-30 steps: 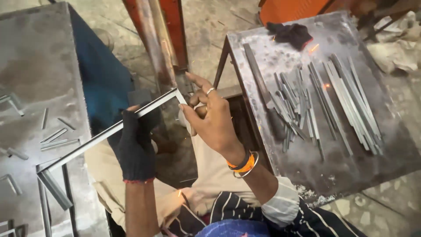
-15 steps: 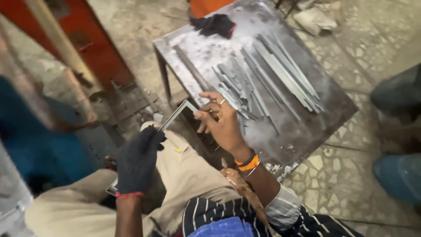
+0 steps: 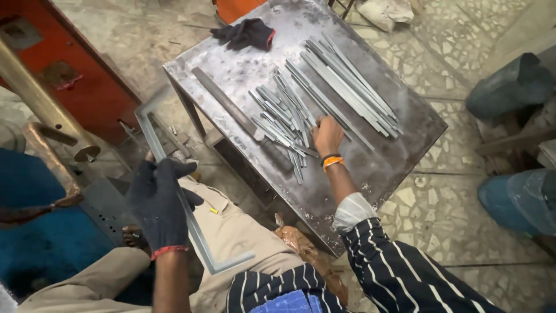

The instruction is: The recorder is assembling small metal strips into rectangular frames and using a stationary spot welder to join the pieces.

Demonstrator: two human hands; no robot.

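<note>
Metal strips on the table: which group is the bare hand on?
The right hand rests on the short strips heaped mid-table, not the long strips fanned out beyond them.

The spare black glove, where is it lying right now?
In the head view, the black glove lies at the far corner of the metal table, left of the long metal strips and well beyond the right hand.

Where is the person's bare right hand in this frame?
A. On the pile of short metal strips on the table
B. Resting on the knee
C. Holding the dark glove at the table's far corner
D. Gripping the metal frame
A: the right hand reaches onto the short metal strips on the metal table, while the gloved left hand holds the metal frame.
</note>
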